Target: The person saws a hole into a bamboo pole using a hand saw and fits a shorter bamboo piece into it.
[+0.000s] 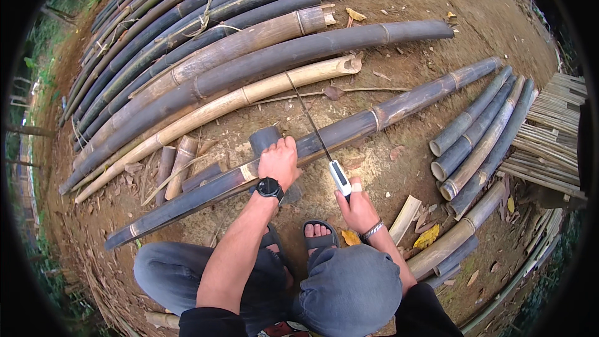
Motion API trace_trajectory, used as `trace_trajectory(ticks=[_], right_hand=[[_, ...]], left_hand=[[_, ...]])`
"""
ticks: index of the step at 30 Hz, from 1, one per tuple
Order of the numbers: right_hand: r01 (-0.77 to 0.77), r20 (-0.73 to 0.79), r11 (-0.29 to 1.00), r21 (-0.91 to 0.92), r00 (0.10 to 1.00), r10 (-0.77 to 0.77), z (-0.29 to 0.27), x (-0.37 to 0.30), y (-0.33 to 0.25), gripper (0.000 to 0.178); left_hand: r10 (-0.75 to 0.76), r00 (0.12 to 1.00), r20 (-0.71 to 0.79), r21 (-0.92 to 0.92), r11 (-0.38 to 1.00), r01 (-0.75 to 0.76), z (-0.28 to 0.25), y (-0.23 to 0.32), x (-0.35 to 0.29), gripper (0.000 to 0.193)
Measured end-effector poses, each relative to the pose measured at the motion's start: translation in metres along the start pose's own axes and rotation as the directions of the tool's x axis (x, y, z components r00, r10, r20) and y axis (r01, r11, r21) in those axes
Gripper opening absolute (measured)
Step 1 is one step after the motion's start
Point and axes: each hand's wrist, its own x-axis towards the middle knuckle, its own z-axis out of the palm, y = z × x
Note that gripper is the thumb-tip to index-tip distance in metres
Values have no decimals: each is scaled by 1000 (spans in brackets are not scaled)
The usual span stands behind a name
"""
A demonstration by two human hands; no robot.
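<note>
A long dark bamboo pole slants across the ground before me, from lower left to upper right. My left hand is closed over its top, beside a short dark bamboo piece that shows from under the pole. In my right hand is the white and dark handle of a handsaw. The saw's narrow blade lies across the pole, a little right of my left hand, and points away from me. From this view I cannot tell how deep a cut is. Pale sawdust covers the soil around it.
Many long bamboo poles lie side by side at the far left. Several cut lengths lie at the right, near stacked bamboo slats. Another cut piece and a split piece lie near my right arm. Short offcuts sit left.
</note>
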Motion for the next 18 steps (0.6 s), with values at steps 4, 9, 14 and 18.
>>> trace_trajectory(ticks=[4, 9, 14, 18], right_hand=[[28, -13, 997, 67, 1000, -27, 0, -49, 23, 38], [-72, 46, 997, 26, 996, 70, -1, 12, -6, 41], [14, 29, 998, 57, 999, -16, -4, -37, 19, 41], [37, -8, 999, 30, 999, -37, -1, -35, 15, 39]], left_hand=[[-22, 1000, 18, 26, 999, 22, -1, 1, -5, 58], [-14, 1000, 2, 22, 1000, 14, 3, 0, -1, 58], [-26, 999, 19, 28, 999, 25, 2, -5, -2, 60], [-5, 999, -39, 42, 999, 7, 6, -1, -2, 60]])
